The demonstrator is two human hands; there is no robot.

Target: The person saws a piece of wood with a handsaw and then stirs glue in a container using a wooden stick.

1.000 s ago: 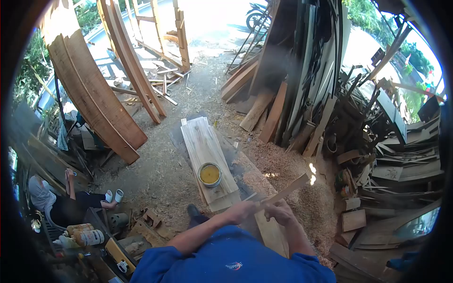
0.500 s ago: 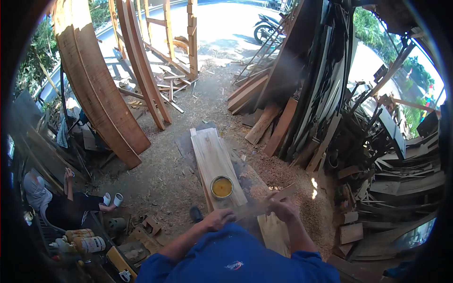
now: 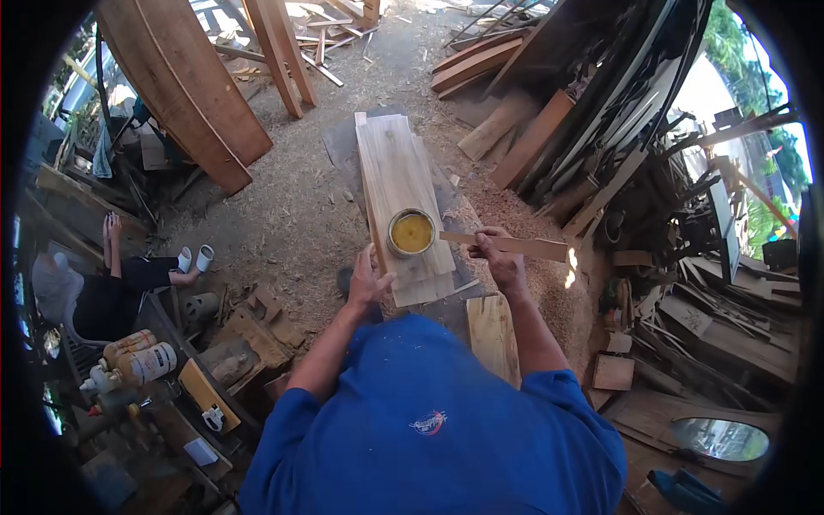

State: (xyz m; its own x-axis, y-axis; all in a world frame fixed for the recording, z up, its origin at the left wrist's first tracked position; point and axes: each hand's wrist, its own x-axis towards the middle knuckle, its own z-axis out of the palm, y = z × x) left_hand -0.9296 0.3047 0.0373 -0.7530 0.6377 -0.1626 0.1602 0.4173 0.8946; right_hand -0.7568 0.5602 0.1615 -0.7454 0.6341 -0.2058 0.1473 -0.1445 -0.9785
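Head cam: can (image 3: 412,233) w/ yellow contents sits upright on the stacked boards (image 3: 390,172), nr their lower end. R hand (image 3: 500,260) pinches a thin wood strip (image 3: 532,248), R of can, strip's L tip close by the rim. L hand (image 3: 369,281) is below-L of can at boards' L edge, thumb apart from fingers; can't tell if it's gripping. Plank (image 3: 493,339) is below-R of can; shavings (image 3: 549,343) R of it. Seated person (image 3: 94,300) far L of can, bottles (image 3: 148,362) below-L.
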